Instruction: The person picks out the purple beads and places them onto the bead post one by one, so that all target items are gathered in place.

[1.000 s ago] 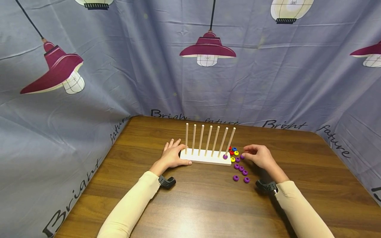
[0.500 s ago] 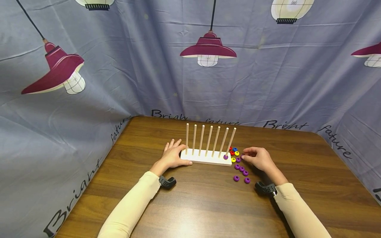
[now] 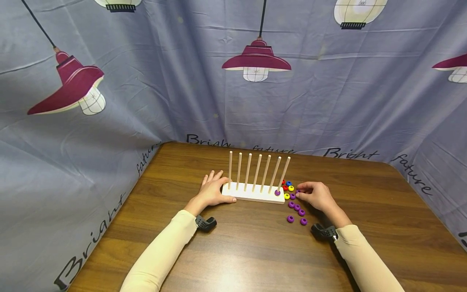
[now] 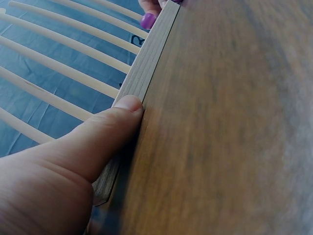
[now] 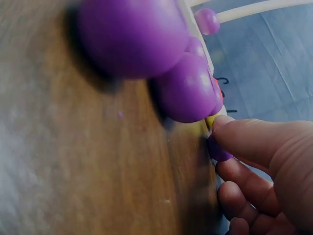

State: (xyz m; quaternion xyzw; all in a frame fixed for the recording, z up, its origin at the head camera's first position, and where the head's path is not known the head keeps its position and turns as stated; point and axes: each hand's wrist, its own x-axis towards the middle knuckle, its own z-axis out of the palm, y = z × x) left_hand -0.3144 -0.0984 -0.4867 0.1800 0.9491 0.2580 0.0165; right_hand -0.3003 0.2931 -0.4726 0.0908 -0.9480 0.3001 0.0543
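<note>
A white wooden peg stand (image 3: 251, 196) with several upright pegs stands on the table. My left hand (image 3: 211, 193) holds its left end, the thumb (image 4: 115, 127) along the front edge and the index finger at the back; the other fingers spread out behind. One purple bead (image 3: 277, 193) sits low on the rightmost peg. Right of the stand, my right hand (image 3: 318, 196) pinches another purple bead (image 5: 220, 149) between thumb and index finger, down at the tabletop. That bead is mostly hidden by the fingertips in the head view.
Loose beads lie between stand and right hand: several purple ones nearer the front, such as this bead (image 3: 290, 219), plus yellow (image 3: 291, 188), red (image 3: 285, 188) and blue (image 3: 289, 183) ones farther back. A printed curtain (image 3: 189, 101) surrounds the brown table (image 3: 233, 251).
My right hand has lowered slightly toward the front, its fingertips closing in on the purple bead. The left hand and the stand stay in place.
</note>
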